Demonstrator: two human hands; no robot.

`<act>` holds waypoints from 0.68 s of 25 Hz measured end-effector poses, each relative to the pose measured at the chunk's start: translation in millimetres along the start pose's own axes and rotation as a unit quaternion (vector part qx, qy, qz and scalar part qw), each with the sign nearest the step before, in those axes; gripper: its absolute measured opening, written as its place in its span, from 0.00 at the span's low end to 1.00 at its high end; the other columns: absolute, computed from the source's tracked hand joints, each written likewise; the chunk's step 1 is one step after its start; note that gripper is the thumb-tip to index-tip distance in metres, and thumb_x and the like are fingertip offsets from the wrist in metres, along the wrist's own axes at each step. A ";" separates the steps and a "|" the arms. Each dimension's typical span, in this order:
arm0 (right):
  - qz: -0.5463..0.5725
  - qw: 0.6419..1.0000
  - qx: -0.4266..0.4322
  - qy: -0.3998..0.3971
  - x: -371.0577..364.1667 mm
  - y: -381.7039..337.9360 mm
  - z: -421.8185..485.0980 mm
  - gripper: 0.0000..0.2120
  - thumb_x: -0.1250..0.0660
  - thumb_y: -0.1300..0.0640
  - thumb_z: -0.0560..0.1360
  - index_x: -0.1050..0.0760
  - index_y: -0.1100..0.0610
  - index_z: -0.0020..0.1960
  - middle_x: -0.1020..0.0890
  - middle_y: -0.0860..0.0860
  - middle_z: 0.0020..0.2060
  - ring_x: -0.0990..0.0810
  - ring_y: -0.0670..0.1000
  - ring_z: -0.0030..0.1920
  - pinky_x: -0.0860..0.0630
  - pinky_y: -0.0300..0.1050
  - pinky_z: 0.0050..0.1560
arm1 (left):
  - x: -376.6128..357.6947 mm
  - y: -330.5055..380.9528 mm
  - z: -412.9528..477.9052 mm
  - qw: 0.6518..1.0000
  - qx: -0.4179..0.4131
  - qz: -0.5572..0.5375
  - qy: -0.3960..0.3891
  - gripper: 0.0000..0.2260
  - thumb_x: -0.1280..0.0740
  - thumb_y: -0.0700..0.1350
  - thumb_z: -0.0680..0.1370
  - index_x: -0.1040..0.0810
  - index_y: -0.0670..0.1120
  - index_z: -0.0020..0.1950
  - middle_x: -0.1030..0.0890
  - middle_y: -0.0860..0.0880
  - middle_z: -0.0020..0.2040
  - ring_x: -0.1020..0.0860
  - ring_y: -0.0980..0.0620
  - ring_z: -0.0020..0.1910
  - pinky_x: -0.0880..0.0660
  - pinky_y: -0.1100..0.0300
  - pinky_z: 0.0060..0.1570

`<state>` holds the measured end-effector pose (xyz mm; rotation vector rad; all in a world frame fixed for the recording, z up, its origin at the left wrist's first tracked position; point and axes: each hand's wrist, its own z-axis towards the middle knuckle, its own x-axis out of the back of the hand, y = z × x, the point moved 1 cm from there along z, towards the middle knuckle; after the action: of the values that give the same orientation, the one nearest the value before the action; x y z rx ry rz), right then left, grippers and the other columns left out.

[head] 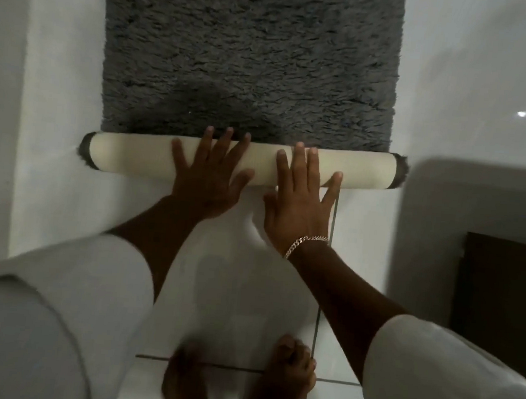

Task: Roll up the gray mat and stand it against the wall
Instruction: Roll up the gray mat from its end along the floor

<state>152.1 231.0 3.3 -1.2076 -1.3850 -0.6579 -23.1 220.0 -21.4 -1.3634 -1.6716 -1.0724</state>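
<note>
The gray shaggy mat (251, 56) lies flat on the white tiled floor and runs out of view at the top. Its near end is rolled into a cream-backed tube (133, 153) lying across the view, with gray pile showing at both ends. My left hand (208, 176) rests flat on the middle of the roll, fingers spread. Beside it, my right hand (303, 196), with a chain bracelet at the wrist, presses palm-down on the roll with fingers apart. Neither hand wraps around the roll.
A white wall (44, 87) runs along the left side of the mat. My bare feet (285, 380) stand on the tiles below. A white raised surface (443, 213) and a dark brown panel (499, 296) sit at the right.
</note>
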 end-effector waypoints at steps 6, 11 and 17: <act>-0.014 0.995 -0.031 -0.096 4.4 12.8 67.4 0.34 0.59 0.36 0.77 0.54 0.50 0.78 0.51 0.53 0.80 0.58 0.56 0.79 0.64 0.70 0.71 | 18.9 5.7 21.6 0.996 0.013 0.016 0.085 0.30 0.53 0.62 0.80 0.51 0.54 0.80 0.47 0.45 0.81 0.51 0.40 0.80 0.57 0.27 0.71; 0.004 0.992 -0.034 -0.123 15.8 16.5 116.8 0.34 0.59 0.34 0.77 0.49 0.50 0.78 0.47 0.52 0.79 0.56 0.55 0.79 0.64 0.68 0.72 | 4.2 17.8 14.5 0.992 0.039 0.010 0.121 0.32 0.49 0.63 0.79 0.55 0.55 0.80 0.51 0.44 0.82 0.56 0.39 0.80 0.58 0.26 0.71; -0.006 0.998 -0.052 -0.020 39.8 -0.8 96.4 0.28 0.48 0.41 0.79 0.43 0.52 0.76 0.43 0.55 0.78 0.49 0.56 0.78 0.58 0.71 0.72 | 45.8 7.8 56.7 0.997 0.031 -0.006 0.075 0.31 0.50 0.62 0.79 0.50 0.54 0.80 0.47 0.44 0.81 0.52 0.39 0.80 0.57 0.25 0.70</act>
<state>121.5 329.2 20.3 -1.3022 -1.4072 -0.7261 -25.4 290.4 -1.3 -1.2056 -1.5917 -1.0923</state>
